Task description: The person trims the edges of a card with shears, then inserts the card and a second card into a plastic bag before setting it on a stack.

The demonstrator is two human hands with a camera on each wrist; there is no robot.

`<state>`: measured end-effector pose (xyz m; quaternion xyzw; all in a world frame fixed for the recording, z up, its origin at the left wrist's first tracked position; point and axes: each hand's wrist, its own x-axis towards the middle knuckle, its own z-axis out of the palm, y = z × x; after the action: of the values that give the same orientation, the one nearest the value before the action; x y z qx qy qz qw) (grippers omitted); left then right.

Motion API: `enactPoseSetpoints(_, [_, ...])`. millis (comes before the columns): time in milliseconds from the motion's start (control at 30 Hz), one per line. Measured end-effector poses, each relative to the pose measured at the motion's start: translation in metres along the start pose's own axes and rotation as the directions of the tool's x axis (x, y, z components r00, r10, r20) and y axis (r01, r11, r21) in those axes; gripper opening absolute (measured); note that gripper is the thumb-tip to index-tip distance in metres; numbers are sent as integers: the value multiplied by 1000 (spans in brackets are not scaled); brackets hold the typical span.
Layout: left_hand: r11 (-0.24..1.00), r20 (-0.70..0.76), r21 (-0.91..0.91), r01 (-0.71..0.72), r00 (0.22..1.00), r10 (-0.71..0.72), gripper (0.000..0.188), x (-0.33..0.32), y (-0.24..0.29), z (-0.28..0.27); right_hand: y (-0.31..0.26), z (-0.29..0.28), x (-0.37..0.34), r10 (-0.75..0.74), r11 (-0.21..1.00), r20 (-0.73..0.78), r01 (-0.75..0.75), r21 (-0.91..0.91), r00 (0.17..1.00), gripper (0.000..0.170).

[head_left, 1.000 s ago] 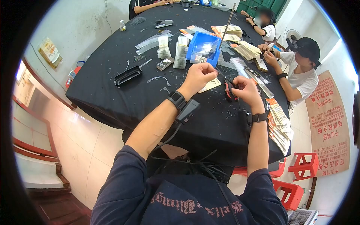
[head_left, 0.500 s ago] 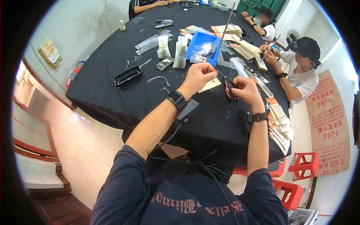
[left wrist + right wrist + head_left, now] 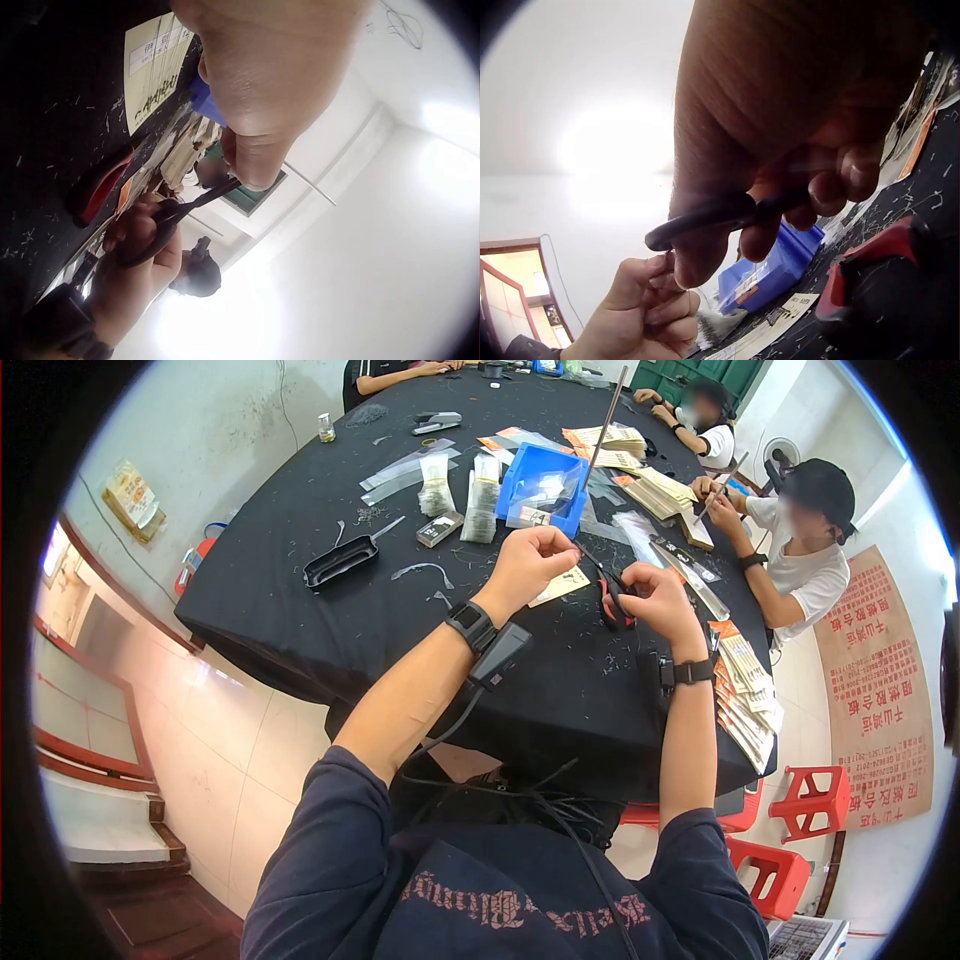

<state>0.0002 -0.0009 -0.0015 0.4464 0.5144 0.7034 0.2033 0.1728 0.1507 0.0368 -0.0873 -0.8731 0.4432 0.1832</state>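
The right hand (image 3: 657, 603) is gripping black scissors (image 3: 169, 217) by the handle loops, thumb and fingers curled round them, and the blades are reaching toward the left hand (image 3: 528, 570), whose thumb and forefinger are pinching together on something too small to make out. Below, red-handled pliers (image 3: 881, 245) are lying on the black tablecloth (image 3: 290, 625) near a printed card (image 3: 152, 86), while a blue bin (image 3: 548, 458) is standing beyond, holding clear plastic pieces.
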Motion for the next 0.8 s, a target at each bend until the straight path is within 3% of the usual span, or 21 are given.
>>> enactPoseSetpoints(300, [1000, -5, -2, -9, 1000, 9, 10, 1, -2, 0, 0, 0, 0, 28, 999, 4, -28, 37, 1000, 10])
enactPoseSetpoints(500, [1000, 0, -24, 2, 1000, -2, 9, 0, -2, 1, 14, -2, 3, 0, 996, -11, -1, -85, 1000, 9])
enactPoseSetpoints(800, [999, 2, -48, 10, 1000, -10, 8, 0, -3, 1, 0, -1, 0, 14, 1000, -9, -13, 15, 1000, 8])
